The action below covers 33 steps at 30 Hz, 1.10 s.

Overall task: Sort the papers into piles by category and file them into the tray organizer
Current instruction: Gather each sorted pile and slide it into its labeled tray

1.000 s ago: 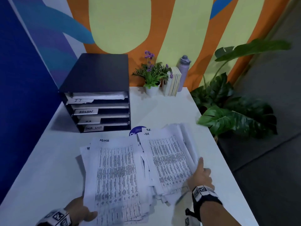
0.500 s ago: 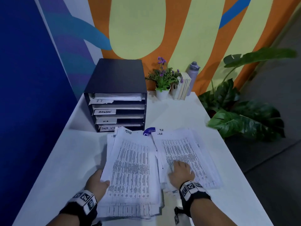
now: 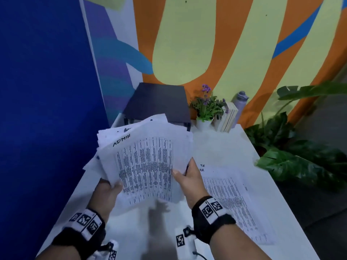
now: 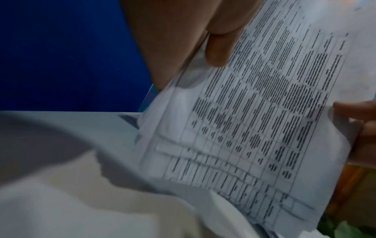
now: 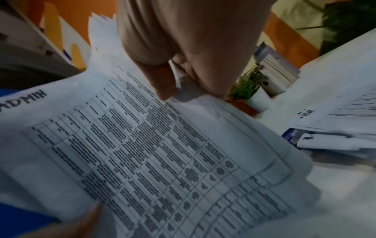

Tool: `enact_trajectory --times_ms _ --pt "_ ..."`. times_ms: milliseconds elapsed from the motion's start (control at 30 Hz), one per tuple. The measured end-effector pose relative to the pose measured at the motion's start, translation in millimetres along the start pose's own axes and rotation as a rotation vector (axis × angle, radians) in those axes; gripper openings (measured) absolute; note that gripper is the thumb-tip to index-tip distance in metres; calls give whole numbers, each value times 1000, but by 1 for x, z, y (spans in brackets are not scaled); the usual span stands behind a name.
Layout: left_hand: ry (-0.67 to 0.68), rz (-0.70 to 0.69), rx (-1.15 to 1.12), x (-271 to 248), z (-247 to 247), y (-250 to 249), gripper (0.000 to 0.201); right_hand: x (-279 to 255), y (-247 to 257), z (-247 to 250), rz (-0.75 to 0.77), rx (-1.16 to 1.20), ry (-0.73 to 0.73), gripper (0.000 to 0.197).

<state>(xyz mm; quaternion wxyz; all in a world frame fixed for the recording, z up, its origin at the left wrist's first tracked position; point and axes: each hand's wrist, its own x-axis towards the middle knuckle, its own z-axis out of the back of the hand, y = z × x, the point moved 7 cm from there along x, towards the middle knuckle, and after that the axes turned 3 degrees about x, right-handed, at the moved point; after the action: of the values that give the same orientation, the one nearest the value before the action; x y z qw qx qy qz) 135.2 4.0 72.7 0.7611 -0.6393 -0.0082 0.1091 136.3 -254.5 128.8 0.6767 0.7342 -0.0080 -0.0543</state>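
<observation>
A stack of printed papers headed ADMIN (image 3: 144,158) (image 4: 254,125) (image 5: 142,153) is lifted off the white table (image 3: 221,147), tilted up toward me. My left hand (image 3: 109,186) (image 4: 203,40) grips its lower left edge, thumb on top. At the right edge my right hand (image 3: 185,172) (image 5: 173,67) pinches the stack, thumb on the print. A second pile marked HR (image 3: 231,199) (image 5: 335,122) lies flat on the table to the right. The black tray organizer (image 3: 157,102) stands behind the raised stack, its slots hidden by the paper.
A potted purple flower (image 3: 205,107), several books (image 3: 228,119) and a grey bottle (image 3: 241,102) stand at the table's back right. Large green plant leaves (image 3: 300,156) reach over the right edge. A blue wall (image 3: 47,91) borders the left side.
Both hands have taken hold of the ADMIN stack and raised it off the table toward the organizer. The right hand left the HR pile, which stays flat on the table.
</observation>
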Motion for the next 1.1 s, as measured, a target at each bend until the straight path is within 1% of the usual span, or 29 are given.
enact_trajectory --times_ms 67,100,167,233,267,300,367,400,433,467,500,533,567,600,633,667,733,767,800,833,867,900,933,967,1000,1033,1100 --pt "-47 -9 -65 1 3 -4 14 -2 -2 -7 6 -13 1 49" --pt "-57 -25 -110 1 5 -6 23 -2 -5 -10 9 -15 4 50" --pt "-73 -68 -148 3 9 -9 50 -3 -3 -15 33 7 10 57" --pt "-106 -98 -167 4 11 -15 74 -1 7 -16 133 51 3 70" --pt "-114 -105 -227 4 9 -20 79 -1 15 -17 221 26 -2 77" --pt "-129 -113 -286 4 6 -27 76 0 26 -18 326 -53 -7 82" --pt "-161 -128 -394 0 2 -47 53 1 47 -24 530 -346 -4 82" --pt "-188 -133 -435 0 2 -52 49 2 55 -28 615 -518 4 76" --pt "-203 -133 -452 1 2 -58 52 3 60 -33 685 -686 13 68" --pt "-215 -128 -458 2 2 -61 53 4 61 -38 732 -831 24 59" --pt "-243 -118 -459 3 3 -65 49 4 60 -41 758 -948 28 53" --pt "-271 -111 -458 6 5 -64 41 5 57 -41 773 -1030 28 50" --pt "-304 -100 -457 8 7 -63 33 4 56 -39 790 -1062 20 47" --pt "-334 -95 -449 11 10 -60 28 2 55 -36 808 -1043 10 43" --pt "-360 -97 -439 15 12 -59 26 0 56 -31 814 -973 -1 39" --pt "-362 -113 -429 17 13 -59 30 0 56 -25 805 -873 -4 34" --pt "-284 -175 -471 23 11 -60 45 1 52 -15 758 -690 5 31" --pt "-223 -204 -507 26 8 -60 52 2 50 -12 719 -617 7 35" --pt "-163 -230 -520 30 6 -57 54 4 45 -9 657 -525 14 43" --pt "-97 -254 -498 33 3 -55 54 6 40 -7 556 -421 15 52" --pt "-39 -266 -442 34 0 -53 61 9 31 -5 435 -297 16 58" --pt "15 -268 -364 36 -2 -46 73 11 22 -2 324 -203 6 62" --pt "61 -267 -277 37 -4 -40 85 14 15 2 249 -137 -19 65" --pt "92 -266 -198 38 -4 -33 91 15 10 7 210 -105 -48 65" --pt "101 -247 -120 40 -2 -24 91 16 8 11 193 -65 -69 64" --pt "100 -223 -49 41 -2 -17 86 16 8 16 190 -12 -87 62" --pt "102 -198 95 41 -5 -8 68 16 7 23 176 134 -99 61"
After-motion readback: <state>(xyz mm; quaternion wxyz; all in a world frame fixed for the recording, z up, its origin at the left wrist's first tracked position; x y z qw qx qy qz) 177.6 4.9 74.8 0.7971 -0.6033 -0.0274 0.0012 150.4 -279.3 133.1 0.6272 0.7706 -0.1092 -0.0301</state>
